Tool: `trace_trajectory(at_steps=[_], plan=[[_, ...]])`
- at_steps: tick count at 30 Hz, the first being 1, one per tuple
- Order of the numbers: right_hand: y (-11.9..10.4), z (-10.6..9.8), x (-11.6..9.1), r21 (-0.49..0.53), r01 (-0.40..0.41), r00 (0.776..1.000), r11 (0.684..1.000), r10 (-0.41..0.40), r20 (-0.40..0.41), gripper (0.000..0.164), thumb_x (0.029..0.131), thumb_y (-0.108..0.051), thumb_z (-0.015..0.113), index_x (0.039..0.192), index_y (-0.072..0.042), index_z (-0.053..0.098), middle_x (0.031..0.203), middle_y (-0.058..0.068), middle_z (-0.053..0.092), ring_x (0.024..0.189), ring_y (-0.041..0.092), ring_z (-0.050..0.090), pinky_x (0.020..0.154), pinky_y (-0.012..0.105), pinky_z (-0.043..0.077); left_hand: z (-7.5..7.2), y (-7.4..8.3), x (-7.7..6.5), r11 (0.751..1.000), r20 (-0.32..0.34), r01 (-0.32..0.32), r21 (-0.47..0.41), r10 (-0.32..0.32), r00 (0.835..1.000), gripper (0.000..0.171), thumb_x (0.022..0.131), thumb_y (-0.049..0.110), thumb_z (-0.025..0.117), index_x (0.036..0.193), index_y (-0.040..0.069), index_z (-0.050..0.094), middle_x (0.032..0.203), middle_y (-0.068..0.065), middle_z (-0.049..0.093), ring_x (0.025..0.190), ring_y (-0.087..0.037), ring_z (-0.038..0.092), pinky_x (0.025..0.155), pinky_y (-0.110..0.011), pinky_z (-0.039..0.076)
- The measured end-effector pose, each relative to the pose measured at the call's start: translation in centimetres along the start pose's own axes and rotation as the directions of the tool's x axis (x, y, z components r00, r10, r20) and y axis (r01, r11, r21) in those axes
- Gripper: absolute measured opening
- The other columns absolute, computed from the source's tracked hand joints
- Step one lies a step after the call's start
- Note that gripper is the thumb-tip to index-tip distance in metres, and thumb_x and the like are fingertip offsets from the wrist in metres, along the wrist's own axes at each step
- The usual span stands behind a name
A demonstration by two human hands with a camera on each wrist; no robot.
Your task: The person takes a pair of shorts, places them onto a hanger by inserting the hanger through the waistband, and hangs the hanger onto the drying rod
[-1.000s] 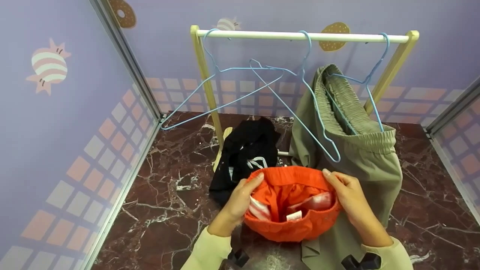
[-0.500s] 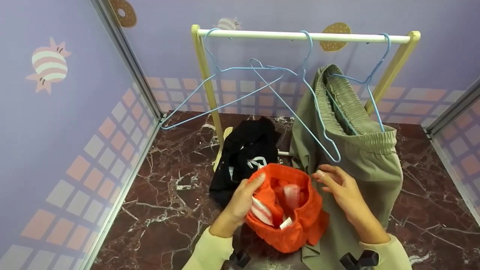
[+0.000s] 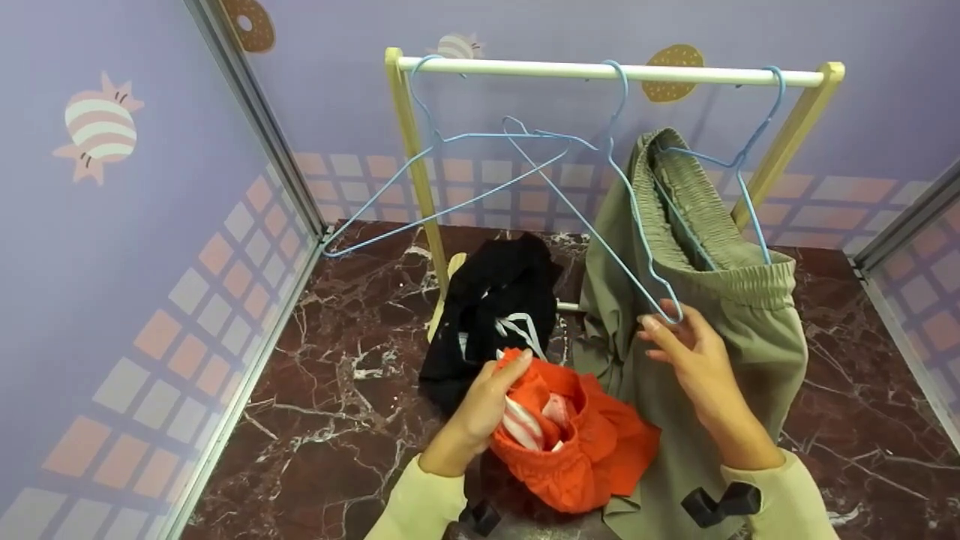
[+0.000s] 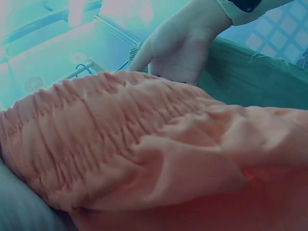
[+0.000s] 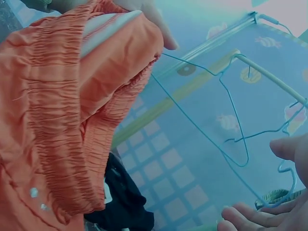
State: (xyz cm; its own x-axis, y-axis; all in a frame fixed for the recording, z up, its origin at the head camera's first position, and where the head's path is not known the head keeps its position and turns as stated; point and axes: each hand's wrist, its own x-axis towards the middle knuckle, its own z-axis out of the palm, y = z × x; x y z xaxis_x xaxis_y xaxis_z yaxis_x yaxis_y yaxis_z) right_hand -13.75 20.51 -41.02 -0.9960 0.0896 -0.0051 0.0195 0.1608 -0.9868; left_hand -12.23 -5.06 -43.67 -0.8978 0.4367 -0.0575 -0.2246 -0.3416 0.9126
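Observation:
My left hand (image 3: 480,397) grips the waistband of orange shorts (image 3: 600,450), thumb on the near side, and the shorts hang to its right. The waistband gapes, with white striped lining inside. My right hand (image 3: 701,360) is off the shorts, at the low right corner of the blue middle hanger (image 3: 637,214). In the right wrist view that hanger corner lies between the spread thumb and the fingers (image 5: 250,216); no firm pinch shows. In the left wrist view the gathered waistband (image 4: 91,125) fills the foreground.
A rack with a white rail (image 3: 525,67) stands against the wall. Another blue hanger (image 3: 379,199) hangs at its left. Grey-green trousers (image 3: 727,337) hang from a hanger at the right. A black garment (image 3: 495,292) lies on the dark marbled floor (image 3: 337,420).
The right hand has let go of the waistband and moved up to the middle hanger's corner. The shorts' right side has dropped and folded while the left hand keeps its hold.

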Motion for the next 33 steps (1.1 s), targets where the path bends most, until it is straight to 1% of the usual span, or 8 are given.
trace_trajectory(at_steps=[5, 9, 11, 15, 19, 26, 30, 33], plan=[[-1.0, 0.2, 0.5, 0.005, 0.026, 1.000, 1.000, -0.026, 0.008, 0.053, 0.090, -0.028, 0.057, 0.131, -0.002, 0.037, 0.107, -0.001, 0.061, 0.088, 0.003, 0.063, 0.075, 0.022, 0.051, 0.0, -0.1, -0.1, 1.000, 0.011, 0.000, 0.000, 0.000, 1.000, 0.039, 0.096, 0.034, 0.043, 0.086, 0.002, 0.063, 0.069, -0.006, 0.067, 0.061, -0.016, 0.064, 0.059, -0.030, 0.053], [-1.6, 0.6, 0.8, 0.013, 0.025, 0.999, 1.000, -0.026, 0.025, 0.053, 0.090, -0.027, 0.056, 0.133, -0.004, 0.035, 0.104, -0.009, 0.060, 0.085, 0.004, 0.063, 0.075, 0.023, 0.051, 0.0, -0.1, -0.1, 1.000, 0.007, 0.001, -0.006, -0.001, 1.000, 0.038, 0.096, 0.033, 0.044, 0.086, 0.001, 0.062, 0.069, -0.006, 0.066, 0.061, -0.016, 0.064, 0.059, -0.029, 0.053], [-1.8, 0.8, 1.0, 0.004, 0.020, 0.999, 1.000, -0.020, 0.031, 0.054, 0.090, -0.028, 0.056, 0.134, -0.006, 0.035, 0.103, -0.010, 0.060, 0.082, 0.005, 0.063, 0.072, 0.022, 0.051, 0.0, -0.2, -0.2, 1.000, 0.007, -0.004, -0.007, 0.004, 1.000, 0.037, 0.096, 0.032, 0.044, 0.086, 0.002, 0.062, 0.070, -0.006, 0.066, 0.061, -0.016, 0.065, 0.059, -0.029, 0.053], [-2.0, 1.4, 1.3, -0.042, 0.028, 0.999, 0.999, -0.026, 0.037, 0.053, 0.090, -0.030, 0.056, 0.133, -0.008, 0.036, 0.104, -0.002, 0.057, 0.072, 0.007, 0.060, 0.064, 0.021, 0.050, 0.1, -0.3, -0.2, 1.000, 0.015, -0.022, -0.008, 0.022, 1.000, 0.037, 0.096, 0.032, 0.043, 0.086, 0.002, 0.062, 0.071, -0.007, 0.067, 0.062, -0.016, 0.065, 0.059, -0.028, 0.053], [-2.1, 1.9, 1.6, -0.079, 0.030, 0.999, 0.996, -0.027, 0.036, 0.052, 0.090, -0.034, 0.055, 0.132, -0.010, 0.037, 0.104, 0.001, 0.053, 0.068, 0.008, 0.055, 0.060, 0.021, 0.048, 0.1, -0.3, -0.3, 0.999, 0.028, -0.034, -0.016, 0.034, 0.999, 0.038, 0.096, 0.032, 0.043, 0.086, 0.001, 0.062, 0.071, -0.008, 0.066, 0.062, -0.017, 0.065, 0.059, -0.029, 0.053], [-2.3, 2.6, 2.2, -0.044, -0.005, 1.000, 0.999, 0.006, 0.024, 0.048, 0.091, -0.034, 0.054, 0.129, -0.010, 0.038, 0.089, -0.005, 0.053, 0.058, 0.004, 0.043, 0.051, 0.019, 0.039, 0.1, -0.2, -0.3, 1.000, 0.016, -0.014, 0.009, 0.014, 1.000, 0.037, 0.095, 0.034, 0.044, 0.084, 0.004, 0.063, 0.072, -0.007, 0.067, 0.064, -0.017, 0.065, 0.061, -0.029, 0.053], [-2.4, 2.9, 2.3, -0.025, -0.012, 0.999, 1.000, 0.013, 0.036, 0.044, 0.094, -0.037, 0.047, 0.128, -0.012, 0.038, 0.088, -0.005, 0.053, 0.053, 0.004, 0.037, 0.048, 0.020, 0.035, 0.1, -0.2, -0.3, 1.000, 0.019, -0.029, 0.010, 0.029, 0.999, 0.038, 0.096, 0.034, 0.044, 0.085, 0.003, 0.062, 0.073, -0.008, 0.067, 0.064, -0.017, 0.065, 0.061, -0.030, 0.053], [-2.5, 3.0, 2.3, -0.011, -0.024, 0.999, 1.000, 0.025, 0.041, 0.042, 0.096, -0.038, 0.042, 0.129, -0.012, 0.037, 0.086, -0.004, 0.048, 0.050, 0.004, 0.033, 0.046, 0.019, 0.032, 0.1, -0.2, -0.3, 0.999, 0.016, -0.035, 0.012, 0.034, 0.999, 0.038, 0.095, 0.033, 0.044, 0.085, 0.002, 0.061, 0.071, -0.008, 0.066, 0.063, -0.016, 0.065, 0.060, -0.029, 0.053]])
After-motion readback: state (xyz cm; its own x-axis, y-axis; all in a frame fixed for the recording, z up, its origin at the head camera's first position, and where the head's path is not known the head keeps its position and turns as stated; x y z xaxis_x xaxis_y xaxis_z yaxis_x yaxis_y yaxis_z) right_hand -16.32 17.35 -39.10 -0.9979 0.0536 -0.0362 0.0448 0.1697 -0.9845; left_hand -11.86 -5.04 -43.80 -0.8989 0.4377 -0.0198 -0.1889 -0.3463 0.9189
